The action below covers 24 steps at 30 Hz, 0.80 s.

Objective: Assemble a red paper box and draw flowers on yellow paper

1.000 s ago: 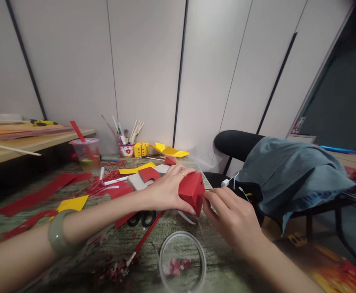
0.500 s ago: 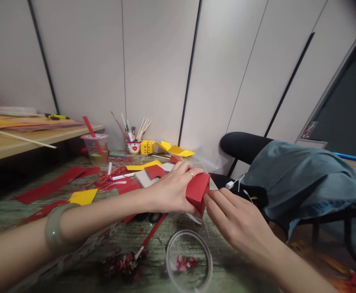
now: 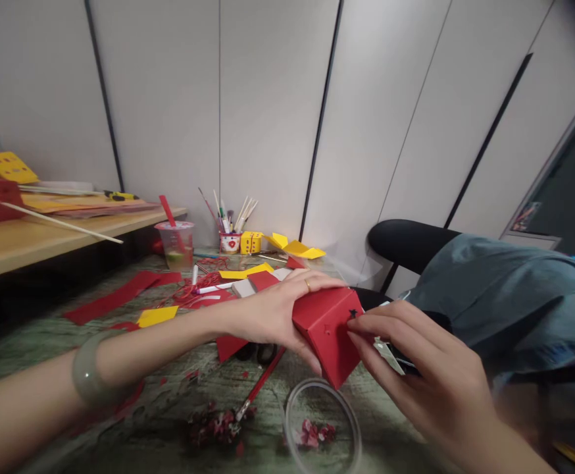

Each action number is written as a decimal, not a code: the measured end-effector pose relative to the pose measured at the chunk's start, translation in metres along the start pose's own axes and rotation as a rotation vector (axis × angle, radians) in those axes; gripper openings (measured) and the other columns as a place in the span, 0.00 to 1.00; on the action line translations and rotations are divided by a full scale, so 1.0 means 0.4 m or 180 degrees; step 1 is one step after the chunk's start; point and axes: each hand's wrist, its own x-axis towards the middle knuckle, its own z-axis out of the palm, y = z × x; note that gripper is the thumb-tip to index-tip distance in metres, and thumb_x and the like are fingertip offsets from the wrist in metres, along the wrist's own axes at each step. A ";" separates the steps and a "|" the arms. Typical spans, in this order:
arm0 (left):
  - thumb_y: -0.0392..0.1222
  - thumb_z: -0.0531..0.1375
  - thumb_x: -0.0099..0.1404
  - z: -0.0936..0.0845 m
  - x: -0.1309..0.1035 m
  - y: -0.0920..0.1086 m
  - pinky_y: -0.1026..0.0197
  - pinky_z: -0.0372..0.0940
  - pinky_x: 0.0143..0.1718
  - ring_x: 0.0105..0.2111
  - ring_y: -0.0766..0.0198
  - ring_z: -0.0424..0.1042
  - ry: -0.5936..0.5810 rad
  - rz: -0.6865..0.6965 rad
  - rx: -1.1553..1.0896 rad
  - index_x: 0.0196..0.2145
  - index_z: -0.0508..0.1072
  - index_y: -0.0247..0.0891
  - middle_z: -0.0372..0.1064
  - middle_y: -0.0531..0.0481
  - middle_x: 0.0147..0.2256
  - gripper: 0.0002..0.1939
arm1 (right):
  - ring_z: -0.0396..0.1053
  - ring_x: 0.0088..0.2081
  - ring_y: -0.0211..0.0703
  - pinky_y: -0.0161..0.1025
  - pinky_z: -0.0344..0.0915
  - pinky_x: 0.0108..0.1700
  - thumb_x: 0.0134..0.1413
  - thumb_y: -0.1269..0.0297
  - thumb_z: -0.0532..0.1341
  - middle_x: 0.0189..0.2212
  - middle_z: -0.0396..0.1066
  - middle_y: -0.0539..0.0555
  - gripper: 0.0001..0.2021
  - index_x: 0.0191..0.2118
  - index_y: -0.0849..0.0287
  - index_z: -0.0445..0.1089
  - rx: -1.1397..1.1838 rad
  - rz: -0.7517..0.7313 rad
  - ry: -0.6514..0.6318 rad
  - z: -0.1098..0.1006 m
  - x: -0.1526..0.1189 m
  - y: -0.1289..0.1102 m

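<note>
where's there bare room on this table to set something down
Bare tabletop shows between the pale ring and the right forearm, and at far left between the red paper strip and the left forearm. It is crowded beyond the left hand: red cord, a marker and yellow paper.

Red paper box (image 3: 331,345), tilted in the left hand (image 3: 278,309), small star-like marks on one face.

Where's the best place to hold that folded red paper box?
Grip the folded red paper box from the left, probably across its top and lower sides, as the left hand does: it is tilted, with the right hand at its marked face, so leave that face free.
</note>
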 end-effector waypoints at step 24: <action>0.47 0.68 0.41 -0.020 0.000 0.017 0.53 0.50 0.54 0.53 0.57 0.52 -0.0313 0.0121 0.0132 0.53 0.55 0.40 0.56 0.47 0.51 0.43 | 0.62 0.32 0.37 0.34 0.62 0.33 0.51 0.75 0.57 0.30 0.65 0.53 0.04 0.33 0.62 0.68 0.0134 -0.0311 -0.0596 -0.011 0.059 -0.020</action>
